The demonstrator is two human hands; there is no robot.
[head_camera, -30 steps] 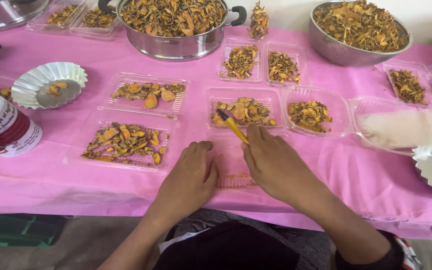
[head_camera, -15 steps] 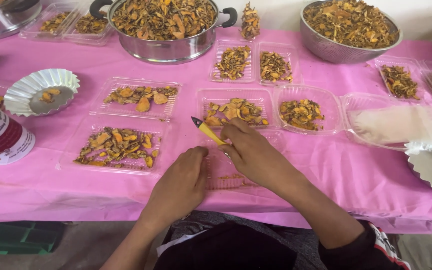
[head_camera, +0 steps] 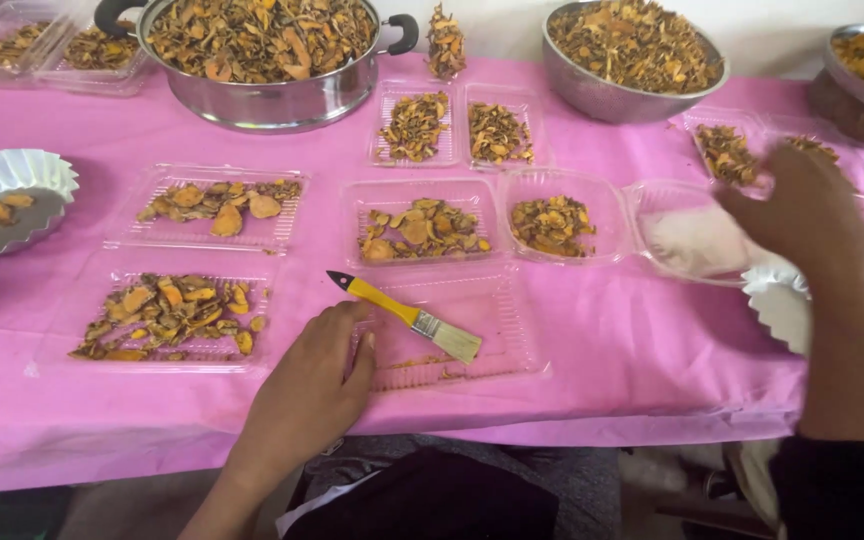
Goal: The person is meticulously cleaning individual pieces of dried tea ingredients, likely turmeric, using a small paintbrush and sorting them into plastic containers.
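Resting hand: the left hand (head_camera: 310,385) lies palm down at the left edge of an almost empty clear tray (head_camera: 452,330), fingers (head_camera: 352,325) together and curled lightly, clamped on nothing.
Reaching hand: the right hand (head_camera: 797,205) is raised over the right end of the worktop, blurred, fingers loosely apart and holding nothing that can be made out.
Brush: a paintbrush (head_camera: 407,315) with a yellow handle, black tip and pale bristles lies slantwise across the near tray, its handle end just beside the left hand's fingers, bristles towards the tray's middle.
Near tray: a few orange crumbs lie on its ridged floor.
Filled trays: one tray of dried orange-brown slices (head_camera: 167,315) sits left of the left hand, another (head_camera: 217,200) behind it, and one more (head_camera: 422,225) directly behind the near tray.
Right side: a clear box holding something white (head_camera: 697,240) lies below the right hand, with a white fluted paper cup (head_camera: 782,305) near the worktop's front edge.
Left side: a white fluted dish (head_camera: 12,195) holds a few slices.
Back row: a steel pot (head_camera: 262,50) and a steel bowl (head_camera: 632,50) are heaped with the same dried slices.
Worktop: covered by a pink cloth (head_camera: 632,340).
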